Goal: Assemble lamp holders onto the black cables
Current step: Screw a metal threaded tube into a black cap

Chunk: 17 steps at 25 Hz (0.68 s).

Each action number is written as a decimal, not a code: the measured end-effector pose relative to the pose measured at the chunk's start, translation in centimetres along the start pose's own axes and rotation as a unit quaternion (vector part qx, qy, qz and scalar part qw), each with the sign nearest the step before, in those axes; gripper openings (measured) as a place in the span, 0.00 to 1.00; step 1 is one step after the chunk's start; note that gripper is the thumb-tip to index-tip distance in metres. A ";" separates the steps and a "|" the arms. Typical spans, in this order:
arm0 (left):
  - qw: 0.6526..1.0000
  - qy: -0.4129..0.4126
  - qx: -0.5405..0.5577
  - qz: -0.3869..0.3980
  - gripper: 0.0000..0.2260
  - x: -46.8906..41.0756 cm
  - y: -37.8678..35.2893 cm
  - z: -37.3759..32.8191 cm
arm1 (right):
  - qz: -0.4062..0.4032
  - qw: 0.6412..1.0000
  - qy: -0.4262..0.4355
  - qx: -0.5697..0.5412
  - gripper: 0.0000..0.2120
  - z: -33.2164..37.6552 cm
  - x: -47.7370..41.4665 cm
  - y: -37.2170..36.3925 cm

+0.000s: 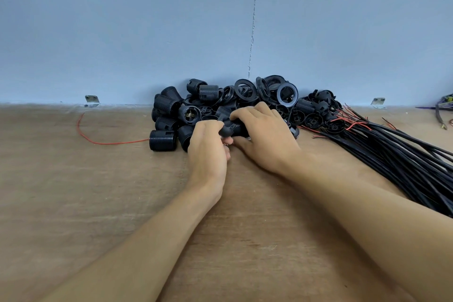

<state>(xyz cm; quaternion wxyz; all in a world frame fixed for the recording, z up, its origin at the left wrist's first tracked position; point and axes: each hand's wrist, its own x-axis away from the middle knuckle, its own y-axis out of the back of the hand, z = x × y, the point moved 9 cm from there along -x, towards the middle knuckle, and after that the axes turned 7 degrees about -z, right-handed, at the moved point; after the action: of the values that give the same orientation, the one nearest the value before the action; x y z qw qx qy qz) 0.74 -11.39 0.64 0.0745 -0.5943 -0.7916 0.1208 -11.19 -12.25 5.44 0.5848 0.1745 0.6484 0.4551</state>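
A heap of black threaded lamp holder bodies (171,115), rings (286,93) and caps (316,120) lies against the blue wall. In front of it both hands meet on one black lamp holder (229,129). My left hand (208,149) grips its rounded cap end with curled fingers. My right hand (264,135) wraps over the other end, thumb below. A thick bundle of black cables (392,154) with red and black wire tips fans out at the right, passing under my right forearm. Whether a cable enters the held holder is hidden by the hands.
The wooden table (85,191) stretches toward me. A loose red wire (103,141) curves on it at the left. Two metal brackets (92,99) (378,102) fix the table to the wall. Some odd wires (443,110) lie at the far right edge.
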 end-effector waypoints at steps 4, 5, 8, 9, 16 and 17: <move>1.000 -0.008 -0.006 -0.003 0.07 -0.1 0.2 0.0 | -0.046 0.997 -0.021 -0.064 0.21 -0.8 1.1 2.1; 1.000 -0.010 -0.007 -0.003 0.07 -0.1 0.2 0.0 | -0.056 0.992 -0.045 -0.107 0.23 -1.3 1.5 2.6; 1.000 -0.009 -0.006 0.002 0.07 0.0 0.1 0.0 | -0.083 0.968 -0.128 -0.202 0.26 -3.8 3.1 3.9; 1.000 -0.008 -0.010 0.007 0.07 0.0 0.1 0.0 | -0.089 0.962 -0.148 -0.212 0.24 -4.7 3.8 4.3; 0.993 -0.041 -0.093 0.061 0.08 0.5 -1.0 0.0 | -0.024 0.973 -0.158 -0.169 0.08 -6.4 6.7 4.9; 0.992 -0.042 -0.101 0.064 0.08 0.6 -1.1 0.1 | -0.026 0.972 -0.157 -0.175 0.06 -6.2 6.6 5.1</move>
<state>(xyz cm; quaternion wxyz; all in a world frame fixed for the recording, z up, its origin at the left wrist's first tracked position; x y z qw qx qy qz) -0.49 -11.10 0.87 -0.0267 -0.6425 -0.7626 0.0697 -20.15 -6.96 4.89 0.7123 0.1215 0.4633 0.5131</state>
